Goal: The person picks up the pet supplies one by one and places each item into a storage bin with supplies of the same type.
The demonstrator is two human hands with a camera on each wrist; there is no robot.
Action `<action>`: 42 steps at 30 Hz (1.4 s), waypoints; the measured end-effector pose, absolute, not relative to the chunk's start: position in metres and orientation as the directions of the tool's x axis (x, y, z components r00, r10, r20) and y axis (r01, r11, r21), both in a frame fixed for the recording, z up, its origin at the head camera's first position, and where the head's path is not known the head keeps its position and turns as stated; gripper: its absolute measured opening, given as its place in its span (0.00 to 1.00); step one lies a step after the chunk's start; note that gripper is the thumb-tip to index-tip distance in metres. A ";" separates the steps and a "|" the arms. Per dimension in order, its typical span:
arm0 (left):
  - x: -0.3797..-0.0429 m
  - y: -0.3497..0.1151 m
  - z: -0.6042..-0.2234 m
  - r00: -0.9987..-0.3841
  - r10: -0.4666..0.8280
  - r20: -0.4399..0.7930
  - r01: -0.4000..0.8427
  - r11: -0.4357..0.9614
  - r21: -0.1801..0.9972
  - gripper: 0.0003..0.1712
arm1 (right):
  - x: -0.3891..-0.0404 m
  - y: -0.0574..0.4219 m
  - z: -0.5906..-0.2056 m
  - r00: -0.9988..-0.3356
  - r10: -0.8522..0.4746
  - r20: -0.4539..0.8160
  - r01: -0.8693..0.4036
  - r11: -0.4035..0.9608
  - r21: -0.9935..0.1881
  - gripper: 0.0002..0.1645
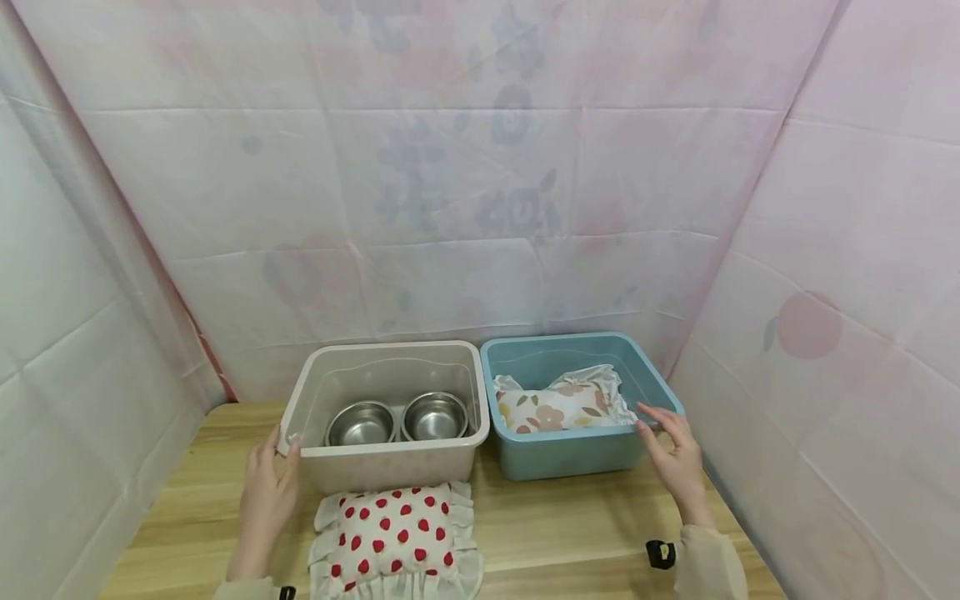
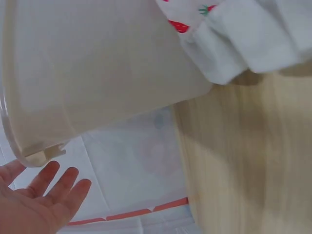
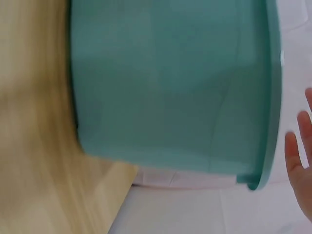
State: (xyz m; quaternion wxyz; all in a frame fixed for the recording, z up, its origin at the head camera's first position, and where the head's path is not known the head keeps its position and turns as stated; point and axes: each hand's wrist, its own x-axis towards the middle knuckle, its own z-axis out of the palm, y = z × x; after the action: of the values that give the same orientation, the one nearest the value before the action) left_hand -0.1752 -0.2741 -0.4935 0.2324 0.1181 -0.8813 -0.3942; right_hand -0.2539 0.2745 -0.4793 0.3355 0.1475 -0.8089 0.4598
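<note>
At the near left corner of a beige plastic bin (image 1: pixel 382 447) is my left hand (image 1: pixel 267 490). Its thumb is right at the rim, and the relaxed fingers (image 2: pixel 63 187) spread just outside the corner in the left wrist view. Two round steel bowls, a left one (image 1: pixel 362 425) and a right one (image 1: pixel 435 417), sit inside that bin. My right hand (image 1: pixel 678 461) hovers at the near right corner of a blue bin (image 1: pixel 573 457), fingers extended and holding nothing. A floral pillow with white ruffles (image 1: pixel 558 408) lies in the blue bin.
A strawberry-print pillow with a white frill (image 1: pixel 395 537) lies in front of the beige bin. Both bins stand side by side on a wooden table (image 1: pixel 555 533). Pale printed curtains (image 1: pixel 450 183) enclose the back and sides.
</note>
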 end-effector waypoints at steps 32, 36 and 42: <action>-0.130 -0.267 -0.541 -0.954 -0.265 0.138 -0.047 0.590 0.806 0.29 | -0.270 0.298 -0.502 -0.849 0.223 0.480 -0.293 0.556 -0.778 0.31; -0.131 -0.265 -0.545 -0.976 -0.216 -0.007 -0.143 0.620 0.772 0.39 | -0.271 0.300 -0.503 -0.896 0.225 0.382 -0.215 0.533 -0.818 0.42; -0.129 -0.257 -0.553 -0.975 -0.185 -0.125 -0.218 0.664 0.716 0.45 | -0.271 0.300 -0.507 -0.920 0.230 0.318 -0.166 0.507 -0.846 0.46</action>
State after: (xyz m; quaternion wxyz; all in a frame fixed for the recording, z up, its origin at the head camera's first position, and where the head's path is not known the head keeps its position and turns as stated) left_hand -0.1290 -0.2573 -0.5534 -0.0207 0.1104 -0.9118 -0.3949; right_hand -0.2713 0.3004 -0.5066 0.1992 -0.0188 -0.8449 0.4961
